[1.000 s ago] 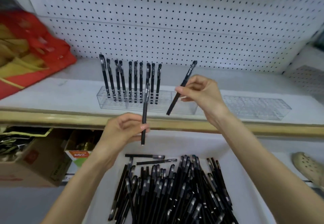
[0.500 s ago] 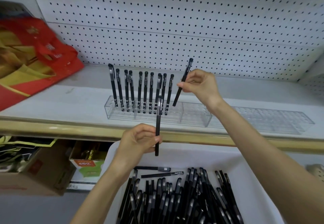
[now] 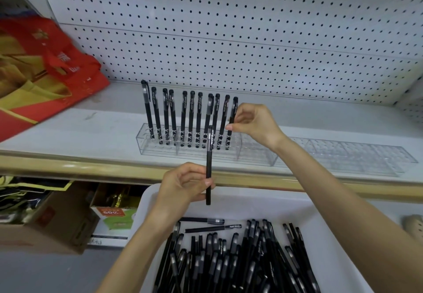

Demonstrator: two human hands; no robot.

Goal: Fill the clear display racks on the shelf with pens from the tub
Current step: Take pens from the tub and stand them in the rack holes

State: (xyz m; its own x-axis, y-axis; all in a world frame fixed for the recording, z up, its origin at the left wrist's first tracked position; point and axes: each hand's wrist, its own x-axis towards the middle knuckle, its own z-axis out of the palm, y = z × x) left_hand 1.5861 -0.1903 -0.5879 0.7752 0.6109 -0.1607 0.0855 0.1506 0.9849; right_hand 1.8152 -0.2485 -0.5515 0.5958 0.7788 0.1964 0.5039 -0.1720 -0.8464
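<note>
Two clear display racks lie end to end on the white shelf: the left rack and the right rack. Several black pens stand upright in the left rack's left half. My right hand pinches a black pen whose lower end sits in the rack, just right of the row. My left hand holds another black pen upright above the tub's far rim. The white tub at the bottom holds a heap of black pens.
A red and yellow bag lies on the shelf's left part. White pegboard backs the shelf. Below the wooden shelf edge sit a brown carton and a small green and orange box.
My right hand has brought its pen down from a slant above the rack into a slot at the right end of the row. The left hand's pen stays upright.
</note>
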